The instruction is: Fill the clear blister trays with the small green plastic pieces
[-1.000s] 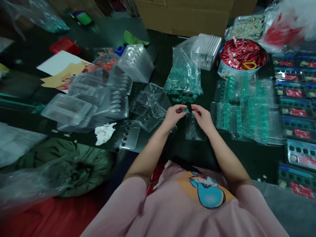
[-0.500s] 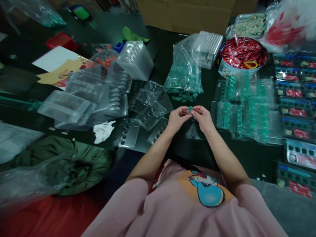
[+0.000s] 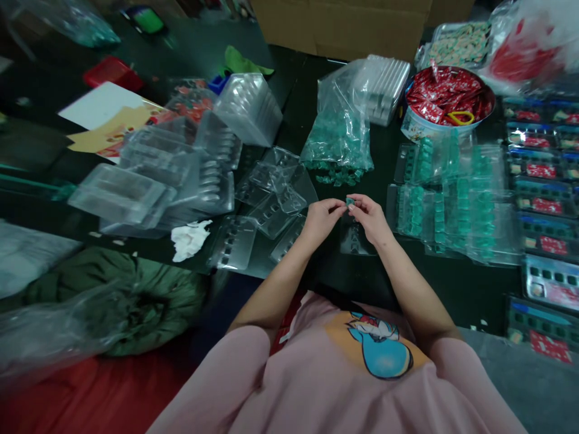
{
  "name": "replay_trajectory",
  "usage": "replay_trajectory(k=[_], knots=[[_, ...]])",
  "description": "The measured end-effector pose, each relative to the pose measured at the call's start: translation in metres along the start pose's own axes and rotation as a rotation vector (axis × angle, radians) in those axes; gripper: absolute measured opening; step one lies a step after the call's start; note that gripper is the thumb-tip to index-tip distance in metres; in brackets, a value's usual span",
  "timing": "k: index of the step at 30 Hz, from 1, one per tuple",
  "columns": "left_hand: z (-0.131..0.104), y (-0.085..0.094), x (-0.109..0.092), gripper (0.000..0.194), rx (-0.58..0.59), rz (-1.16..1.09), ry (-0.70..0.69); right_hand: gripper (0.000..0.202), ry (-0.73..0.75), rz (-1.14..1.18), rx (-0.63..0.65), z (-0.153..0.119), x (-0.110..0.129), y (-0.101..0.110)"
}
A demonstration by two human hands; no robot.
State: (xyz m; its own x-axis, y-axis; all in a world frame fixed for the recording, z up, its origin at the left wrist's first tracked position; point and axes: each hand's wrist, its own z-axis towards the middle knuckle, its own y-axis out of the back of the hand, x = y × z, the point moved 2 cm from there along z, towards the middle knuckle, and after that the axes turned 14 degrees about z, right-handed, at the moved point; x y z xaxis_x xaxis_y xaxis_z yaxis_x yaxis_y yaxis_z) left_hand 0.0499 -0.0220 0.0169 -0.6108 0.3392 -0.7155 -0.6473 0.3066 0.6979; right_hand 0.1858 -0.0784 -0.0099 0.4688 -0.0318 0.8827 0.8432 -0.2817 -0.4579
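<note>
Both hands meet over the dark table. A small green translucent plastic piece (image 3: 350,202) is pinched between the thumb and fingers of my right hand (image 3: 367,216). The fingertips of my left hand (image 3: 323,216) are closed and touch the same piece from its left side. Just below the hands lies a clear plastic blister tray (image 3: 354,238), partly covered by my right hand. Beyond them, loose green pieces (image 3: 339,176) spill from the mouth of a clear bag (image 3: 339,129).
Clear trays (image 3: 181,175) are piled at left, beside a crumpled white tissue (image 3: 190,240). On the right lie trays filled with green pieces (image 3: 461,199), a round tin (image 3: 427,129) of red packets, and rows of packed sets (image 3: 543,208). A cardboard box (image 3: 344,27) stands behind.
My left hand has shifted slightly down and left, its fingers drawing back a little. The green piece has turned and sits more in my right fingertips.
</note>
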Motion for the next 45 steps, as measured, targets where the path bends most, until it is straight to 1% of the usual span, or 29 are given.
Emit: replay_trajectory(k=[3,7,9,11,14,16,18,20,25,28,33,39,40,42,45], knots=[[-0.001,0.004,-0.004,0.018,0.042,0.047,-0.054,0.032,-0.043,0.038,-0.01,0.0,0.0,0.0],[-0.001,0.005,-0.001,0.017,0.105,-0.017,-0.065,0.032,-0.105,0.061,-0.035,0.0,-0.002,0.0],[-0.001,0.004,0.002,0.016,0.14,-0.102,-0.043,0.032,-0.11,0.062,-0.043,0.0,-0.004,0.001],[-0.002,0.004,0.004,0.017,0.168,-0.243,-0.007,0.031,-0.106,0.059,-0.05,0.002,-0.006,0.004],[-0.002,0.007,0.006,0.022,0.212,-0.497,0.073,0.029,-0.084,0.068,-0.121,0.006,-0.008,0.014],[-0.001,0.011,0.008,0.024,0.181,-0.575,0.115,0.028,-0.077,0.097,-0.169,0.008,-0.007,0.021],[0.002,0.012,0.01,0.024,0.093,-0.544,0.123,0.03,-0.079,0.127,-0.176,0.008,-0.005,0.025],[0.004,0.009,0.012,0.022,0.032,-0.467,0.115,0.031,-0.081,0.133,-0.164,0.007,-0.003,0.025],[0.006,-0.009,0.01,0.024,0.005,-0.397,0.108,0.031,-0.073,0.054,-0.138,0.002,-0.004,0.017],[0.004,-0.013,0.004,0.021,-0.003,-0.342,0.064,0.03,-0.037,-0.004,-0.116,0.001,-0.006,0.015],[0.002,-0.012,-0.001,0.016,-0.031,-0.243,-0.022,0.03,0.007,-0.078,-0.093,-0.001,-0.008,0.015],[-0.002,-0.006,-0.009,0.011,-0.101,-0.045,-0.158,0.035,0.045,-0.242,-0.067,-0.005,-0.004,0.014],[-0.002,-0.006,-0.009,0.011,-0.102,-0.042,-0.157,0.035,0.061,-0.274,-0.058,-0.006,-0.002,0.014],[-0.001,-0.007,-0.007,0.01,-0.078,-0.098,-0.111,0.035,0.097,-0.346,-0.034,-0.008,0.002,0.014],[0.002,-0.012,0.0,0.013,0.025,-0.287,0.002,0.031,0.144,-0.426,-0.004,-0.009,0.007,0.013]])
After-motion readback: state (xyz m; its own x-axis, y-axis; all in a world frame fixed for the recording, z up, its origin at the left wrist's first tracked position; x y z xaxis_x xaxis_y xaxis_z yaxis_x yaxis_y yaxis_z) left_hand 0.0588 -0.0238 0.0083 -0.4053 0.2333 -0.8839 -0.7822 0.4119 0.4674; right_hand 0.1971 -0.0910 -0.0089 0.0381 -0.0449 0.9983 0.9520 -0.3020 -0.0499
